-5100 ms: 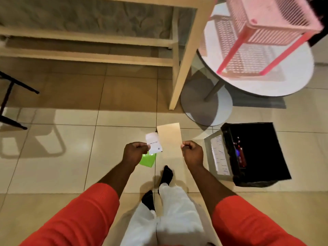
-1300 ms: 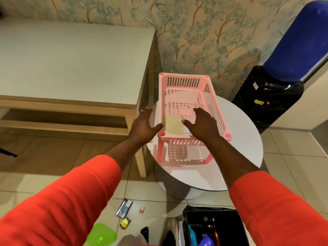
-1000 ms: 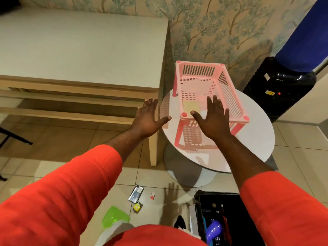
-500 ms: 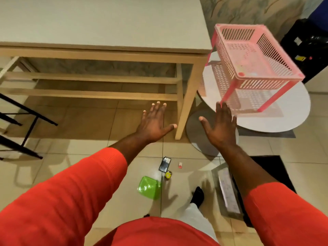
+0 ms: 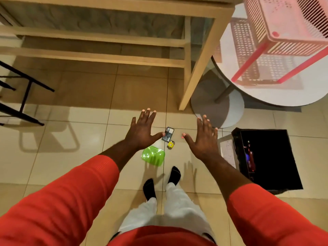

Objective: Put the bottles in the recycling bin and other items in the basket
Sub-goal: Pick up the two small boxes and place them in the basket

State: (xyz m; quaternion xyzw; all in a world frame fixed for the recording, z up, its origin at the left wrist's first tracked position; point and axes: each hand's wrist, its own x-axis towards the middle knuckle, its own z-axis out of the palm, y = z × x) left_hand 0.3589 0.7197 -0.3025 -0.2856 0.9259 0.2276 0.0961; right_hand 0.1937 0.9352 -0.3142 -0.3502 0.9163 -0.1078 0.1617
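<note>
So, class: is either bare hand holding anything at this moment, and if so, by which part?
Nothing is held. The left hand and right hand are both open, fingers spread, above the tiled floor.

Basket (image 5: 291,23): pink, slotted/perforated grid walls, red-pink legs. Round table (image 5: 266,96): white top, grey base. Bin (image 5: 266,157): black, red + blue bits inside. Lid/container (image 5: 153,155): translucent lime green. Small pack (image 5: 171,144): yellow w/ black. Flat card-ish item (image 5: 168,134): dark w/ white patch. Sleeves (image 5: 71,201): orange-red. Trousers white, socks black. Floor (image 5: 71,132): beige glossy tiles. Wooden table (image 5: 195,50): pale wood.
</note>
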